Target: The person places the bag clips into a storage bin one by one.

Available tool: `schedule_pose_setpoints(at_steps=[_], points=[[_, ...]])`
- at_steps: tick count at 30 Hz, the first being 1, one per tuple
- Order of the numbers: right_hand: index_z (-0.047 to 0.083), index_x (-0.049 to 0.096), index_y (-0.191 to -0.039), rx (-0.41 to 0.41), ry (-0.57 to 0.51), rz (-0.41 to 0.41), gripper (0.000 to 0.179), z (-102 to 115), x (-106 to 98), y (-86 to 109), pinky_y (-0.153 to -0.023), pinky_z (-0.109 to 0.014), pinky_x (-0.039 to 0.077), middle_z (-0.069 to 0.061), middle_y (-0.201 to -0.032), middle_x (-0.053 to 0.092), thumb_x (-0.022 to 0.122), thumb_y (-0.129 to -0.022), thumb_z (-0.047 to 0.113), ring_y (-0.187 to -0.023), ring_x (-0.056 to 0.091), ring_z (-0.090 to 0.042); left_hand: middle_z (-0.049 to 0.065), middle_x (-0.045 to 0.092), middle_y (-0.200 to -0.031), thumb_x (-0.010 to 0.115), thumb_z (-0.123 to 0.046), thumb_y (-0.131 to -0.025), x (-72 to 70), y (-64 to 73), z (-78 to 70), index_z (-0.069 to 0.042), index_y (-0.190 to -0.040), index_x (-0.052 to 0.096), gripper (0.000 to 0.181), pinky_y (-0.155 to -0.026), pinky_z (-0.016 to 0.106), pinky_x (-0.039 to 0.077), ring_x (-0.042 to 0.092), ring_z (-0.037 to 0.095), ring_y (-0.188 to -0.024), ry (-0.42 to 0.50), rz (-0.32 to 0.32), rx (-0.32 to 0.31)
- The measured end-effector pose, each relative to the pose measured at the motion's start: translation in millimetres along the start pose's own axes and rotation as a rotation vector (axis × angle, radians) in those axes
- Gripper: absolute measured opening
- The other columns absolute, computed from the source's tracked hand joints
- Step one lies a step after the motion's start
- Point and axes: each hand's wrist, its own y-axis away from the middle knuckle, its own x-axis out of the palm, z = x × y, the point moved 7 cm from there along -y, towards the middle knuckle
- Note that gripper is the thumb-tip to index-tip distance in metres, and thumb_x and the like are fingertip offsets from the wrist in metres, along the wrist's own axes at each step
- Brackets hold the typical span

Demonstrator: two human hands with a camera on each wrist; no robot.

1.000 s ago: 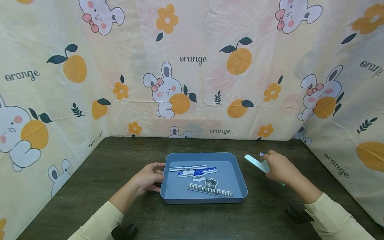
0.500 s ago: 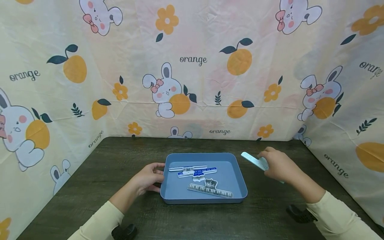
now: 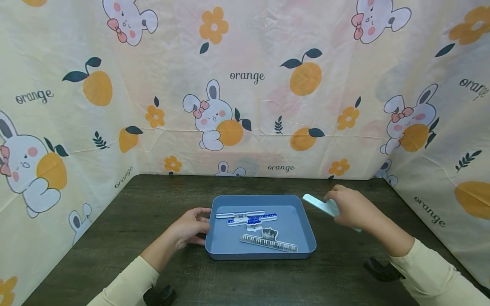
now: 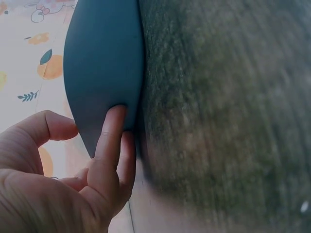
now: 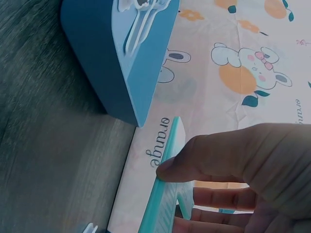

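In the head view my left hand is at the left end of a blue tray. The left wrist view shows its fingertips resting on the outside of the tray wall. To the right of the tray my right hand holds a mint-green ruler clip over the table. Thumb and fingers pinch it by the middle, and the far end points at the tray's back right corner. Inside the tray lie a piano-key clip, a blue-and-white clip and a pale clip.
A dark wooden table reaches back to a cloth backdrop printed with oranges and rabbits, which also hangs at both sides. Dark wrist straps show below each sleeve. A small white piece peeks in at the lower edge of the right wrist view.
My right hand has moved a little left and back with the mint-green ruler clip, bringing its tip closer to the tray's right wall. The left hand and the tray stay put.
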Motion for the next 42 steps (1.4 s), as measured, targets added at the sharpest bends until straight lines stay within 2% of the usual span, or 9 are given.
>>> schedule_pose_setpoints(at_steps=[11, 20, 30, 42], points=[[-0.001, 0.070, -0.107, -0.039, 0.004, 0.020, 0.047, 15, -1, -10.4, -0.060, -0.034, 0.047, -0.014, -0.101, 0.061, 0.083, -0.062, -0.001, -0.073, 0.053, -0.018, 0.022, 0.058, -0.117, 0.057, 0.010, -0.079, 0.7, -0.5, 0.7, -0.002, -0.143, 0.041, 0.067, -0.060, 0.042, 0.058, 0.064, 0.027, -0.086, 0.010, -0.004, -0.011], [0.000, 0.070, -0.108, -0.032, -0.034, 0.020, 0.046, 26, -2, -16.5, -0.060, -0.033, 0.046, -0.014, -0.103, 0.061, 0.081, -0.063, -0.003, -0.073, 0.053, -0.019, 0.021, 0.059, -0.117, 0.058, 0.009, -0.081, 1.9, -0.2, -0.1, -0.003, -0.143, 0.040, 0.066, -0.061, 0.043, 0.058, 0.064, 0.027, -0.086, 0.002, 0.000, -0.014], [0.000, 0.070, -0.107, -0.057, -0.024, 0.039, 0.046, 38, 10, -25.4, -0.060, -0.031, 0.046, -0.011, -0.098, 0.060, 0.080, -0.062, -0.004, -0.072, 0.053, -0.018, 0.021, 0.059, -0.115, 0.059, 0.009, -0.081, 1.9, 0.8, -1.5, -0.003, -0.144, 0.040, 0.067, -0.061, 0.043, 0.058, 0.064, 0.027, -0.085, -0.004, 0.001, -0.010], [-0.001, 0.071, -0.104, -0.133, 0.007, 0.084, 0.044, 56, 19, -40.5, -0.068, -0.037, 0.053, -0.011, -0.098, 0.062, 0.082, -0.061, -0.005, -0.084, 0.061, -0.025, 0.021, 0.060, -0.114, 0.057, 0.009, -0.080, 1.8, 0.8, -1.1, -0.001, -0.143, 0.041, 0.066, -0.058, 0.040, 0.058, 0.066, 0.025, -0.082, 0.014, -0.003, 0.000]])
